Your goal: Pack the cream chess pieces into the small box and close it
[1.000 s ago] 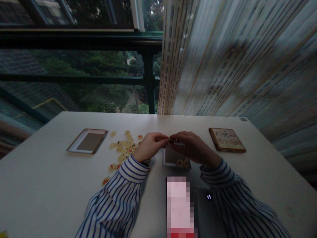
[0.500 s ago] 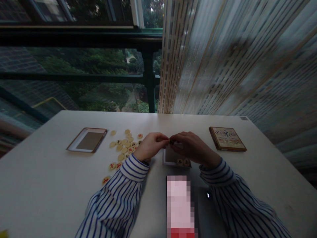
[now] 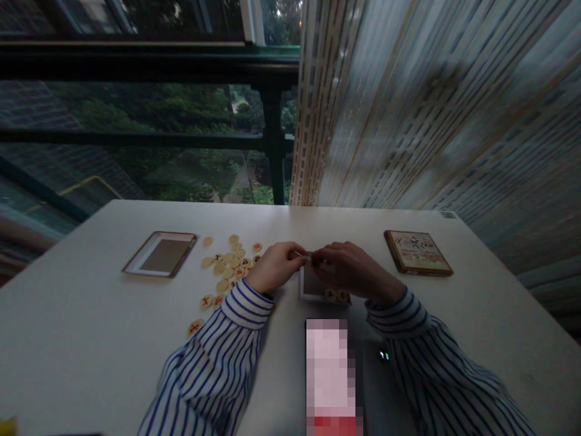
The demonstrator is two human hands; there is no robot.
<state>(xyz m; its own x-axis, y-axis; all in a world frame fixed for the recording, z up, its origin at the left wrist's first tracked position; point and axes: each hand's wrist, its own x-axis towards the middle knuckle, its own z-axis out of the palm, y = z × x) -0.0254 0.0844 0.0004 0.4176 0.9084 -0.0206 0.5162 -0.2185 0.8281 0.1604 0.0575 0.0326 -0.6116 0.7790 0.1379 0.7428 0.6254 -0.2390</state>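
My left hand point(image 3: 280, 266) and my right hand point(image 3: 347, 270) meet at the fingertips over a shallow open box point(image 3: 313, 293). Both are closed in a pinch on a small xiangqi piece point(image 3: 309, 260), mostly hidden by the fingers. Two round xiangqi pieces with dark characters point(image 3: 330, 295) lie in the box's near right corner. My right hand covers much of the box's right side. Left of my left hand, several round xiangqi pieces point(image 3: 235, 263) are spread on the table, some blank side up, others with red or dark characters.
An empty-looking box lid point(image 3: 161, 255) lies at the left of the white table point(image 3: 82, 321). At the right lies a closed, printed box point(image 3: 418, 253). A phone with a blurred screen point(image 3: 330, 369) is in front of me, beside a small lit device point(image 3: 384, 355). Curtain point(image 3: 390, 121) and railing stand behind.
My fingers have shifted slightly around the small piece, and a pale bit of it now shows. The pieces on the table and in the box stay where they were.
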